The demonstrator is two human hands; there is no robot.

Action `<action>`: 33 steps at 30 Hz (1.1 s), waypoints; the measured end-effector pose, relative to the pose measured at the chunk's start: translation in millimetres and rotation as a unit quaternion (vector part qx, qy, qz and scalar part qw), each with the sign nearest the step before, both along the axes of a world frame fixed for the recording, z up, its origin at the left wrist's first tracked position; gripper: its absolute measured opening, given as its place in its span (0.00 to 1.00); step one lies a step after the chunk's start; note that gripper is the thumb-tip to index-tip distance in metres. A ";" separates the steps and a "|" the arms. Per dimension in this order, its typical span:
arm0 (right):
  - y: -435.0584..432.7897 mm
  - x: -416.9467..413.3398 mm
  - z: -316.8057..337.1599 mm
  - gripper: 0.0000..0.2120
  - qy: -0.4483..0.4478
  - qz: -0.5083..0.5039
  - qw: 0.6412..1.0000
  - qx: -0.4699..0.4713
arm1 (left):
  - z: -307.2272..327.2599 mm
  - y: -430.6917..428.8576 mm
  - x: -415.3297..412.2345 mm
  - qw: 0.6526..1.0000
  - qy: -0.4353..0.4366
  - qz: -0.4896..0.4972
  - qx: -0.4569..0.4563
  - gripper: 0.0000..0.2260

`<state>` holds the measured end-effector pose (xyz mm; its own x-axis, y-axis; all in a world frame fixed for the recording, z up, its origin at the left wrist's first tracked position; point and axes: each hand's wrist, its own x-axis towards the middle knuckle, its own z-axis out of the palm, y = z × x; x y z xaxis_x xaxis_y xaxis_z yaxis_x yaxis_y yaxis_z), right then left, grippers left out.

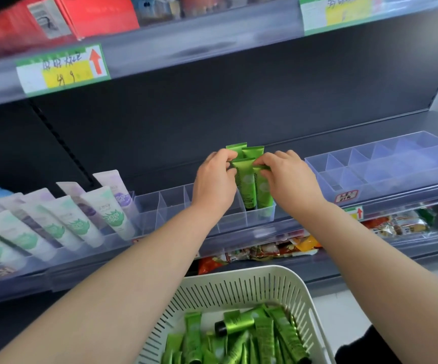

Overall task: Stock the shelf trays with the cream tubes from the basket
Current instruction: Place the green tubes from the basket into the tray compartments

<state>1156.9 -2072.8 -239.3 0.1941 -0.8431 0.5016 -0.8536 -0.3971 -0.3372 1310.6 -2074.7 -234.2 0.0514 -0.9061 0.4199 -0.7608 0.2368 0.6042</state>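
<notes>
Several green cream tubes stand cap-down in the right end compartments of a clear divided shelf tray. My left hand pinches the top edge of a front tube from the left. My right hand pinches the top of the tube beside it from the right. Below, a cream slotted basket holds several more green tubes, lying loose.
White tubes with green and purple prints fill the tray's left part. A second clear divided tray sits to the right on the same shelf. Snack packets lie on the shelf below. Red boxes stand on the shelf above.
</notes>
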 end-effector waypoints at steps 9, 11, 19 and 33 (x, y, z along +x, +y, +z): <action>45.9 6.0 -11.2 0.11 -0.004 -0.003 0.991 -0.133 | -17.4 40.0 18.8 0.998 0.013 -0.022 -0.051 0.11; 63.4 10.6 -23.2 0.12 0.008 0.008 0.991 -0.136 | -27.9 54.2 25.3 0.998 0.023 -0.023 -0.057 0.10; 122.5 29.5 -103.4 0.16 0.030 0.035 0.999 -0.024 | -97.8 124.1 51.6 0.998 0.022 -0.009 -0.058 0.08; 132.7 32.8 -209.8 0.28 0.242 0.065 0.854 0.457 | -215.1 184.5 74.6 0.948 -0.058 0.023 0.311 0.08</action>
<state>1189.7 -1940.1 -449.0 0.3140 -0.7953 -0.5186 -0.9494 -0.2589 -0.1777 1385.1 -1890.2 -449.3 0.0826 -0.9783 -0.1899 -0.8311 -0.1728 0.5286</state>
